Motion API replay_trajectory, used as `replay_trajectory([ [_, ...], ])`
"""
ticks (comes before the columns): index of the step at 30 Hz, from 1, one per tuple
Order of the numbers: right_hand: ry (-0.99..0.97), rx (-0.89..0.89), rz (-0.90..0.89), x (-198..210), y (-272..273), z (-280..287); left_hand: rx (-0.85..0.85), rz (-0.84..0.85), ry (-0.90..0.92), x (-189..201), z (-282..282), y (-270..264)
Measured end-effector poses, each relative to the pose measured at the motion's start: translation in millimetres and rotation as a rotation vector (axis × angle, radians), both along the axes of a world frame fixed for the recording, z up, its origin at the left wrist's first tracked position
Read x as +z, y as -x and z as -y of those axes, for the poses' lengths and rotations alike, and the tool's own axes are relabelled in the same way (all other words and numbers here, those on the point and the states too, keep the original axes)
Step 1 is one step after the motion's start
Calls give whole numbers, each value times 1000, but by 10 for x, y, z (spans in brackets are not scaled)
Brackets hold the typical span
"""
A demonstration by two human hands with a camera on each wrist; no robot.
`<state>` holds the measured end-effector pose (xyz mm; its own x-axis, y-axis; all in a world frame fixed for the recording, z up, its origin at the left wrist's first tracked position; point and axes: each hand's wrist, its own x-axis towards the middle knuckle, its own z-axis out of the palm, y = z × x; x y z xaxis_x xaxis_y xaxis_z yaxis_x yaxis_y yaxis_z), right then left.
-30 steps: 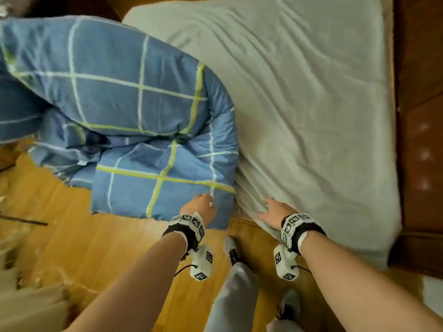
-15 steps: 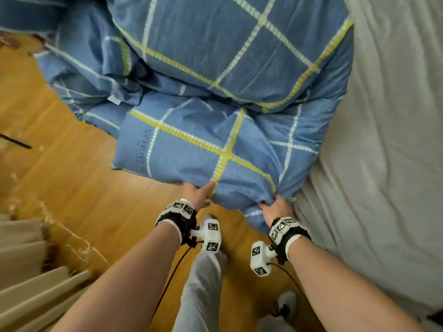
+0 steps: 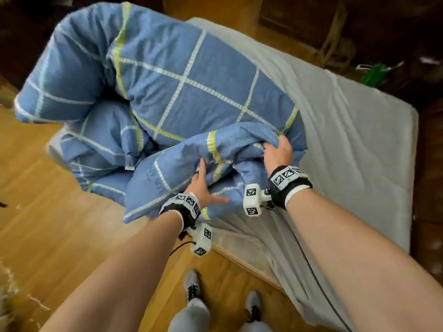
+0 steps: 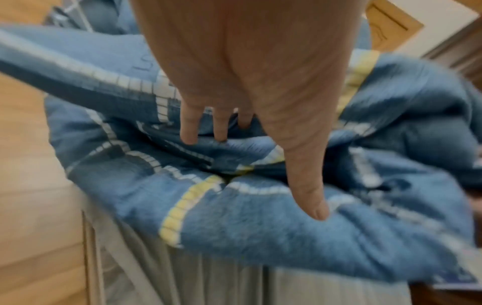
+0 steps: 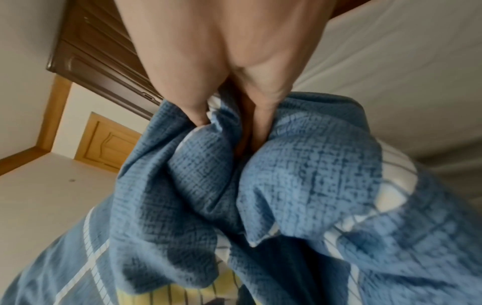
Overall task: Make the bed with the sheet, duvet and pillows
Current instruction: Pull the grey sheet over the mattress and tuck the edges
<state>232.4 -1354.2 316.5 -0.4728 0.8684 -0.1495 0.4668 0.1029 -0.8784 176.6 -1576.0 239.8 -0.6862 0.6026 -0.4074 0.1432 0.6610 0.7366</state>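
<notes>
A blue duvet with white and yellow checks lies bunched on the left half of the bed, over a pale grey sheet that covers the mattress. My right hand grips a gathered fold of the duvet's near edge and holds it raised; in the right wrist view the fingers are buried in the duvet. My left hand lies beside it with straight fingers and the thumb spread, touching the duvet. In the left wrist view its fingertips rest against a crease of the duvet. No pillows show.
Wooden floor runs along the bed's left and near side, where my shoes stand by the bed frame edge. Dark wooden furniture borders the bed's right side. A green object sits beyond the far corner.
Both hands have raised the duvet's near edge from the bedside up over the mattress. My left hand has let go of its pinch and now lies flat on the cloth.
</notes>
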Motion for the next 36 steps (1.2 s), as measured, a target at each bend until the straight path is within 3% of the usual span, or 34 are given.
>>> replay_trajectory([
  [2,1,17,-31,43,5,-146,-55,-46,115,-21,-109,-113],
  [5,9,6,-75,47,-13,-452,-57,-111,135,-115,-441,-274],
  [8,-9,-42,-64,48,-182,-885,17,-161,69,-88,-898,-314],
  [14,49,-109,-107,51,-428,-2022,-29,-236,62,263,-2035,-248],
  [18,206,71,-42,-217,-481,-2179,-39,-162,175,288,-2088,-348],
  [21,305,326,134,-399,-484,-1853,2,-87,317,239,-1736,-391],
  [27,385,641,217,-416,23,-772,181,-122,361,441,-681,-119],
  [32,278,794,294,-333,587,502,374,-109,364,552,606,143],
  [36,229,825,385,-637,980,1701,556,-26,320,240,1795,395],
])
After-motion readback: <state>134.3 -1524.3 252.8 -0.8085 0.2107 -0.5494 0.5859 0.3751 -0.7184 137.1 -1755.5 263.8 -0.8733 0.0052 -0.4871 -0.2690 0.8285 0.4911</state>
